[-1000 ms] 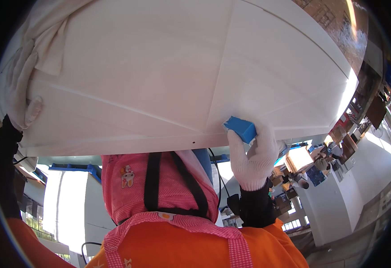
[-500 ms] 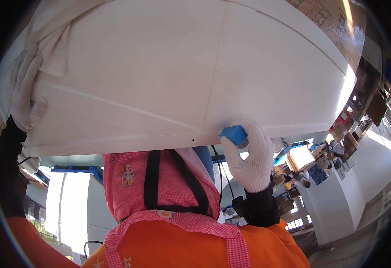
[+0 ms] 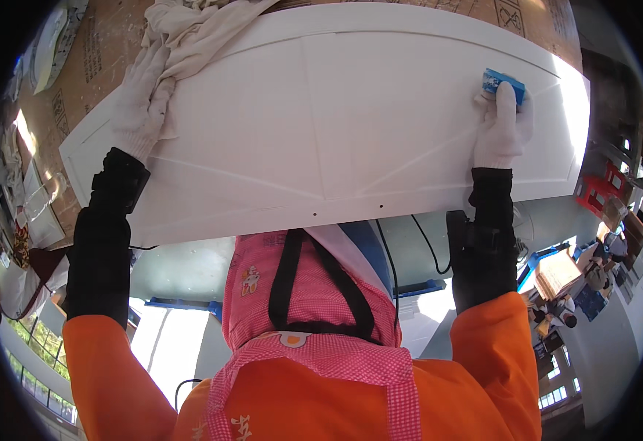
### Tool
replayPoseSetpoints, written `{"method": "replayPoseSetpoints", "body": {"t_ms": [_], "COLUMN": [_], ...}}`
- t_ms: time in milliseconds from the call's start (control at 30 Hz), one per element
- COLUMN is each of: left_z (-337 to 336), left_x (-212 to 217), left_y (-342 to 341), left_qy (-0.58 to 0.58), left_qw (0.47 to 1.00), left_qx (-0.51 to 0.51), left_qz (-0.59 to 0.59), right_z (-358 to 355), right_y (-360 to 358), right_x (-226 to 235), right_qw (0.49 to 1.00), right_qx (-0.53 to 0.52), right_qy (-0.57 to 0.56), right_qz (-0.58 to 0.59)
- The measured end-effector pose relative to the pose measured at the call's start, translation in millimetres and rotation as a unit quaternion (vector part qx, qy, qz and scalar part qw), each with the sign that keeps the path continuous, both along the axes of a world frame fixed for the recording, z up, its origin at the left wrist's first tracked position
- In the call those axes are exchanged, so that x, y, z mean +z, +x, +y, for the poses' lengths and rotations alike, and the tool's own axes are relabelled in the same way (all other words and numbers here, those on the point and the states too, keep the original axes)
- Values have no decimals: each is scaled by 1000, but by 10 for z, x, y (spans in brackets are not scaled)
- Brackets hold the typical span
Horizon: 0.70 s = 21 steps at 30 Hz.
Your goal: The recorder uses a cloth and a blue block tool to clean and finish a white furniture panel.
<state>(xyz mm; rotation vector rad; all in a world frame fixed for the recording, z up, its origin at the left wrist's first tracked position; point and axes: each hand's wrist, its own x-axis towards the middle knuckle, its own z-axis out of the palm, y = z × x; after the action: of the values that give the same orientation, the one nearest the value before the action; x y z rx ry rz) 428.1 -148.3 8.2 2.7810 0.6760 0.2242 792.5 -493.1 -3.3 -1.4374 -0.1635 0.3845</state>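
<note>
A large white panel point(image 3: 248, 132) with shallow grooves and two small holes along its near edge lies in front of me. My right hand point(image 3: 501, 132), in a white knit glove, is closed around a blue sanding block point(image 3: 511, 88) with white specks on it. It is over the panel's right part, close to the far right edge. My left hand point(image 3: 139, 103), also gloved, lies with fingers stretched out at the panel's far left edge. Its fingertips touch a crumpled off-white cloth point(image 3: 207, 40), which spreads over the far edge.
Brown printed cardboard point(image 3: 90, 70) lies beneath the panel and shows along its far and left sides. Black cables point(image 3: 389, 257) hang below the near edge. A red plastic stool point(image 3: 599, 192) stands off to the right, with stacked boards point(image 3: 556, 272) and people beyond.
My right hand has carried the blue block from the near edge to the panel's far right. The whole panel now shows, and both forearms are stretched forward.
</note>
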Motion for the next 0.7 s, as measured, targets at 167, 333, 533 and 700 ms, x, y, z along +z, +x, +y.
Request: {"method": "replayPoseSetpoints", "body": {"t_ms": [167, 333, 533, 700], "left_z": [-1014, -2209, -2825, -2634], "left_x": [40, 150, 711, 1179], "left_y": [211, 602, 242, 407], "left_qy": [-135, -72, -136, -269], "left_qw": [982, 996, 975, 936], "left_qx": [110, 39, -43, 40], "left_qz": [-66, 34, 173, 222], "right_z": [-3, -3, -40, -67], "right_y": [-145, -153, -143, -109], "right_x": [32, -43, -93, -126], "right_qw": [996, 995, 993, 991], "right_qx": [23, 59, 69, 53], "right_qy": [-54, -27, -56, -57], "right_qz": [-74, -73, -80, -107]}}
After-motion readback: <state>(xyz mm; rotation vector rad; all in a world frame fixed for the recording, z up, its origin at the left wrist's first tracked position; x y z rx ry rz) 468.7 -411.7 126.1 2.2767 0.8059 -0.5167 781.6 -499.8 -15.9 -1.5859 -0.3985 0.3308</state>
